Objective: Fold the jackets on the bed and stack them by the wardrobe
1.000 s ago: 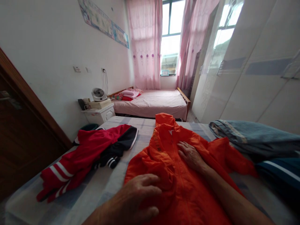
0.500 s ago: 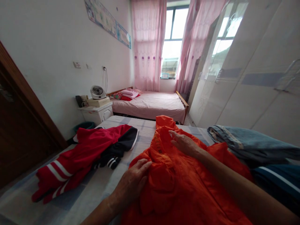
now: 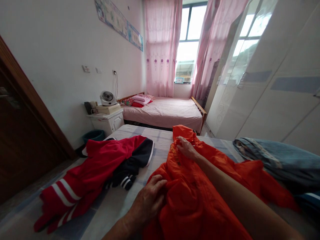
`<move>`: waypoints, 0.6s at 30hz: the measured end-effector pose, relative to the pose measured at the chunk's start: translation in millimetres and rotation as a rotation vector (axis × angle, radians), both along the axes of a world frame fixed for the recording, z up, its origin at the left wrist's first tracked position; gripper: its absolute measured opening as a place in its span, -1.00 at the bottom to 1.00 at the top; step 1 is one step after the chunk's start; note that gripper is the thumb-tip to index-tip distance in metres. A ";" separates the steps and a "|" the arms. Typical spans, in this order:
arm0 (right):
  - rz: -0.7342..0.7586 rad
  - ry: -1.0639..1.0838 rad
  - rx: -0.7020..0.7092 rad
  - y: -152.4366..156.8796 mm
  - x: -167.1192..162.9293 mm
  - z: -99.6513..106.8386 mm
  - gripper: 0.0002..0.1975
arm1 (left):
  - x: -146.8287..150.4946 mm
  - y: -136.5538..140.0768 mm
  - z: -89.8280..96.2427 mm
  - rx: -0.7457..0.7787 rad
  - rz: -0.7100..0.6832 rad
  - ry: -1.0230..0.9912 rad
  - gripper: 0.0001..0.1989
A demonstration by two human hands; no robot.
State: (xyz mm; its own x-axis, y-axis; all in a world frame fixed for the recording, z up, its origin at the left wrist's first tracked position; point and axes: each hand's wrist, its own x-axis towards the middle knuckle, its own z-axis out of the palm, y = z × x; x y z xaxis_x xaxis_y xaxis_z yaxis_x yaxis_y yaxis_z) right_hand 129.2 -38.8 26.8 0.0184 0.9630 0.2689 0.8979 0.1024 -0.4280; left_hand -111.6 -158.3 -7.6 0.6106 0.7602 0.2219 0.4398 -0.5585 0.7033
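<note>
An orange jacket lies rumpled on the bed in front of me, its hood or collar end pointing away. My left hand is at the jacket's left edge, fingers bent and closed on the fabric. Farther up, near the collar, my right hand grips the cloth with curled fingers, the forearm crossing over the jacket. The fingertips of both hands are partly hidden in folds. To the left rests a red and black jacket with white stripes.
Folded jeans and a dark blue garment with a white stripe lie to the right on the bedsheet. Beyond stand a pink bed, a nightstand with a fan, a bin and a wardrobe.
My right hand has shifted left onto the collar area, and its stretched fingers have curled into the cloth. The orange jacket's right part spreads farther right. The view has swung slightly left.
</note>
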 end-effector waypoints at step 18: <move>0.267 1.040 -0.511 -178.9 -12.4 8.9 -0.83 | -3.9 -21.5 16.0 0.074 0.167 0.352 -0.84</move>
